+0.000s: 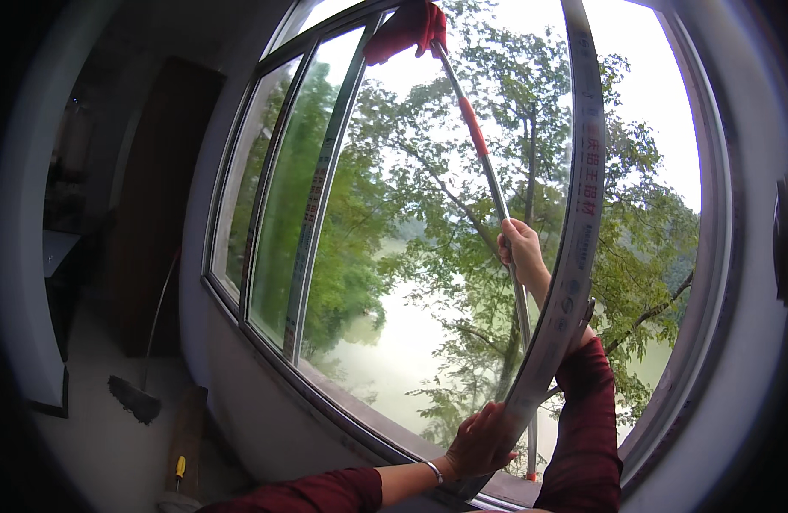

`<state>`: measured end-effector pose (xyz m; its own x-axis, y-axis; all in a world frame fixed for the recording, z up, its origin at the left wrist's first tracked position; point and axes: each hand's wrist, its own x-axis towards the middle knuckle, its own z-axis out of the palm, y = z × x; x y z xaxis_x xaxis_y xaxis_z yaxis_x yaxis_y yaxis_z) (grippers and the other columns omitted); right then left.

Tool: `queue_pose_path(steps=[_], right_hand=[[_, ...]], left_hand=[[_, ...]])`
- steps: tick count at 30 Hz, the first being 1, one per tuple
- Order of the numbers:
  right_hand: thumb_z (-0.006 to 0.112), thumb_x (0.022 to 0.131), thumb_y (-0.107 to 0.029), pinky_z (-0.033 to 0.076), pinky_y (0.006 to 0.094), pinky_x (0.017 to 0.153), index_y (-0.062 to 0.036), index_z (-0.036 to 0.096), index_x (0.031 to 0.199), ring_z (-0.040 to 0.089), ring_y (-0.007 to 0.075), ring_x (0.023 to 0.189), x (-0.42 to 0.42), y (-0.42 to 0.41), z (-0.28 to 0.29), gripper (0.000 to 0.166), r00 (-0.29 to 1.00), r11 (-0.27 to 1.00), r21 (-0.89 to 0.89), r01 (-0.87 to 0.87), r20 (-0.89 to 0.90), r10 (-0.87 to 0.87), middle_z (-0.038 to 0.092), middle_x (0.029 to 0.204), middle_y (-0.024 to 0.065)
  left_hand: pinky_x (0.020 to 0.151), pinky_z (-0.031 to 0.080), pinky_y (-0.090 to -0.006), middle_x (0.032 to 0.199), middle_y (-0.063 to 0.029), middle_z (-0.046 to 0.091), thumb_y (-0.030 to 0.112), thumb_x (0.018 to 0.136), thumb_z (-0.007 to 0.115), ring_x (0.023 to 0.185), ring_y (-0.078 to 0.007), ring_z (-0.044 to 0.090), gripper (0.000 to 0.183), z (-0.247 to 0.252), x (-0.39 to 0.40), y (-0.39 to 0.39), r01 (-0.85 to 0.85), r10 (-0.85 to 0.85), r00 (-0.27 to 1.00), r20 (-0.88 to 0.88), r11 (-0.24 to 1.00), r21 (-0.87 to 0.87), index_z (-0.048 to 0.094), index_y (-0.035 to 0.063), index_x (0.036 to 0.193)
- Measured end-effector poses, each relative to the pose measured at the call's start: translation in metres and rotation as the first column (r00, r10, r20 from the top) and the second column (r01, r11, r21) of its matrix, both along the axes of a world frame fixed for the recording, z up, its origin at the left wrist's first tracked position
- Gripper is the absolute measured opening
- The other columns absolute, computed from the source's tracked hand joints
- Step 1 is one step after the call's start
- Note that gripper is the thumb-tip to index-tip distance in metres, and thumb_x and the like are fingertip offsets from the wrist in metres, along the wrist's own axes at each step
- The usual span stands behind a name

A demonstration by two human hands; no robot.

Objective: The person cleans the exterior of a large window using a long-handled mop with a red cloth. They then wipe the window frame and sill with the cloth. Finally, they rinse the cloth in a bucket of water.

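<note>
My right hand (523, 253) reaches around the outer side of the sliding window sash frame (576, 256) and grips a metal telescopic pole (498, 192) with red sleeves. A red cloth (406, 32) is wrapped over the pole's top end, high against the window. The pole slants down to a red tip near the sill. Low on the same sash frame, my left hand (480, 439) holds its edge, a silver bangle at the wrist. Printed protective film bearing writing covers the frame. Both arms wear dark red sleeves.
More sliding panes (291, 211) stand to the left. Trees and pale water lie outside. On the floor at left are a broom (134, 399), a wooden board (190, 417) and a yellow-handled tool (180, 467). A dark door (169, 205) stands behind.
</note>
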<state>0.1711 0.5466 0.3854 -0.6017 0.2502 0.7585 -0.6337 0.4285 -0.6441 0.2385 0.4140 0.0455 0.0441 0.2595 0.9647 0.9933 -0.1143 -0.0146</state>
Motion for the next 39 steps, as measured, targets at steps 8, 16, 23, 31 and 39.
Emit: queue_pose_path(steps=[8,16,23,31,39], right_hand=[[0.054,0.095,-0.028,0.037,0.0194,0.045,-0.0066,0.056,0.098,0.049,0.0054,0.053,0.059,-0.008,-0.025,0.022,0.975,0.975,-0.067,0.214,-0.046,-0.217,0.055,0.068,-0.0009],[0.054,0.096,-0.025,0.042,0.0188,0.046,-0.0028,0.059,0.106,0.049,0.0056,0.051,0.146,0.046,-0.03,0.025,0.95,0.976,-0.084,0.2,-0.228,-0.215,0.057,0.069,-0.0009],[0.053,0.096,-0.029,0.033,0.0183,0.037,-0.0049,0.055,0.107,0.042,0.0039,0.044,0.174,0.058,-0.044,0.026,0.915,0.945,-0.124,0.301,-0.24,-0.323,0.053,0.065,-0.0009],[0.055,0.096,-0.026,0.031,0.0174,0.035,-0.0049,0.054,0.11,0.041,0.0023,0.044,0.147,0.067,-0.041,0.026,0.836,0.879,-0.113,0.463,-0.275,-0.475,0.05,0.063,-0.0035],[0.056,0.095,-0.026,0.032,0.0177,0.044,-0.0036,0.059,0.111,0.04,0.0013,0.05,0.129,0.107,-0.05,0.027,0.641,0.72,-0.087,0.689,-0.391,-0.66,0.048,0.065,-0.0055]], left_hand=[[0.1,0.028,-0.0459,0.136,-0.0227,0.039,0.062,0.083,0.046,0.128,-0.0376,0.036,0.076,0.003,-0.005,-0.006,-0.209,0.211,0.971,-0.113,0.978,0.029,0.042,0.0104,0.139],[0.101,0.026,-0.0476,0.14,-0.0246,0.033,0.057,0.078,0.058,0.133,-0.0392,0.028,0.08,0.022,0.012,-0.017,-0.085,0.081,0.996,-0.036,0.992,-0.097,0.038,0.013,0.141],[0.101,0.026,-0.0486,0.141,-0.0231,0.032,0.054,0.074,0.063,0.132,-0.0387,0.029,0.082,0.01,-0.03,-0.018,0.0,0.0,1.0,0.011,1.0,0.008,0.039,0.0124,0.141],[0.105,0.024,-0.0477,0.146,-0.0204,0.026,0.051,0.072,0.065,0.137,-0.0344,0.023,0.094,0.0,-0.11,-0.042,-0.125,0.125,0.992,-0.024,0.992,0.022,0.027,0.0036,0.143],[0.109,0.017,-0.0488,0.151,-0.0233,0.016,0.045,0.067,0.068,0.141,-0.0378,0.012,0.102,-0.009,-0.193,-0.065,-0.09,0.09,0.996,0.01,0.996,-0.022,0.02,-0.001,0.145]])
